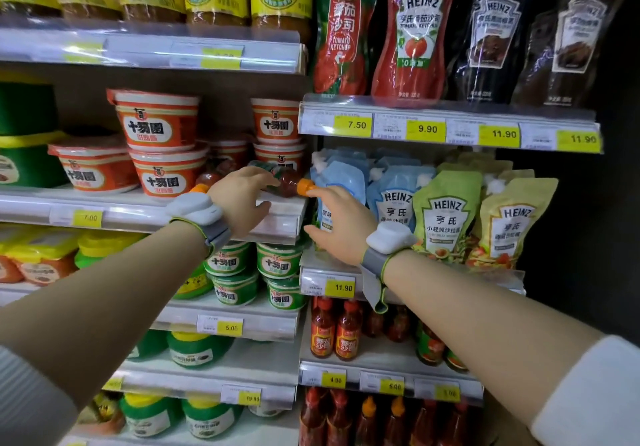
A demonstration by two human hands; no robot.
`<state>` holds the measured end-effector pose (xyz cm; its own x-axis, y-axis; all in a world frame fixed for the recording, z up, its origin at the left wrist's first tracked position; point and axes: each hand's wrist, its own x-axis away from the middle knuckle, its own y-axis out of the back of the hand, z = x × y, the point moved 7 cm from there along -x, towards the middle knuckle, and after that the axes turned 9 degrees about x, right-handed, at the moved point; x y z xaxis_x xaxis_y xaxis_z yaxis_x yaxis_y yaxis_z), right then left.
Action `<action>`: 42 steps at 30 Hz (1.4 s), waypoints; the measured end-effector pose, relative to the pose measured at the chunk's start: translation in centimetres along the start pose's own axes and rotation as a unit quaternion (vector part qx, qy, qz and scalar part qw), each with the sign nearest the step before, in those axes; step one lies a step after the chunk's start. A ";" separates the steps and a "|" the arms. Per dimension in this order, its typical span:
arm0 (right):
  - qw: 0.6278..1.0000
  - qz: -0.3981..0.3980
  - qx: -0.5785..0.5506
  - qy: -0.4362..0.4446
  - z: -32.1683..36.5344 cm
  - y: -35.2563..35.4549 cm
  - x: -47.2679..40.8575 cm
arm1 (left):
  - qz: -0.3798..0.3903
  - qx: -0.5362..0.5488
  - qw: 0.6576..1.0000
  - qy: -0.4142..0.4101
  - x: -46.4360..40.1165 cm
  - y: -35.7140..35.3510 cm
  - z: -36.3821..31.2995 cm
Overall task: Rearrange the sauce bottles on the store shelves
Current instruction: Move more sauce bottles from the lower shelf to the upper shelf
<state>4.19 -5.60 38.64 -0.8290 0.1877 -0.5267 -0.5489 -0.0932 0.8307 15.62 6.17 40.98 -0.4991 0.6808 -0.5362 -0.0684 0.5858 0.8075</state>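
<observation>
A brown sauce bottle (289,182) with an orange cap lies on its side at the right end of the shelf (145,215) that holds red tubs, cap pointing right. My left hand (240,200) reaches over that shelf's edge, its fingers curled over the bottle's body and the thumb below. My right hand (341,226) is just right of it with fingers stretched up; a fingertip touches the orange cap. A second bottle (207,179) with an orange cap lies behind my left wrist, partly hidden.
Red tubs (157,127) are stacked behind the lying bottles. Heinz pouches (446,217) fill the shelf to the right, behind my right hand. Green tubs (277,260) sit one shelf below, upright red sauce bottles (346,331) lower right, ketchup packs (414,33) above.
</observation>
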 end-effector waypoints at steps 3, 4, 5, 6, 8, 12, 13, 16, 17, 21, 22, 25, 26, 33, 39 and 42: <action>1.000 -0.015 0.023 0.005 0.2 -0.5 -1.6 | 0.008 -0.006 1.000 0.006 -1.6 -0.6 1.0; 0.999 -0.022 0.031 0.004 0.1 -0.6 -2.2 | 0.007 -0.007 1.000 0.008 -2.2 -0.8 1.4; 0.999 -0.027 0.040 0.002 0.1 -0.8 -2.9 | 0.006 -0.006 1.000 0.010 -2.8 -1.0 1.8; 0.998 -0.029 0.047 0.000 0.2 -0.9 -3.1 | 0.007 -0.003 1.000 0.014 -3.0 -1.0 1.9; 0.997 -0.032 0.070 0.004 0.2 -1.3 -4.0 | 0.011 -0.005 1.000 0.021 -3.8 -1.3 2.4; 0.993 -0.049 0.104 0.011 0.3 -1.9 -5.2 | 0.015 -0.012 1.000 0.020 -5.3 -1.8 2.6; 0.993 -0.048 0.111 0.011 0.3 -2.3 -5.6 | 0.010 -0.011 1.000 0.021 -5.8 -2.0 2.8; 0.989 -0.050 0.134 0.020 0.4 -2.7 -6.1 | 0.015 -0.017 1.000 0.020 -6.5 -2.4 2.9; 0.988 -0.051 0.142 0.025 0.5 -2.7 -6.1 | 0.020 -0.021 0.999 0.019 -6.6 -2.6 2.9; 0.985 -0.046 0.168 0.010 0.4 -3.3 -6.8 | 0.033 -0.021 0.999 0.015 -7.1 -3.4 3.3; 0.984 -0.046 0.174 0.004 0.4 -3.3 -7.0 | 0.038 -0.016 0.999 0.018 -7.1 -3.5 3.3; 0.980 -0.034 0.196 0.017 0.4 -3.4 -7.6 | 0.034 -0.002 0.999 0.021 -7.2 -3.5 3.5; 0.979 -0.025 0.203 0.026 0.3 -3.4 -7.7 | 0.029 -0.004 0.999 0.021 -7.2 -3.5 3.6; 0.972 -0.044 0.218 0.078 1.3 -3.1 -8.0 | 0.016 -0.045 0.999 0.018 -7.1 -3.5 4.1; 0.969 -0.045 0.235 0.062 0.5 -3.1 -7.7 | 0.035 -0.032 0.999 -0.004 -7.2 -3.4 3.6; 0.979 -0.034 0.194 0.052 0.2 -3.2 -7.5 | 0.067 -0.036 0.997 0.005 -7.1 -3.4 3.7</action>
<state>12.15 -6.48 39.94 -0.8092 0.0774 -0.5825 -0.5386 0.2985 0.7879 22.55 0.95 41.14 -0.5165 0.7461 -0.4201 -0.0624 0.4566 0.8875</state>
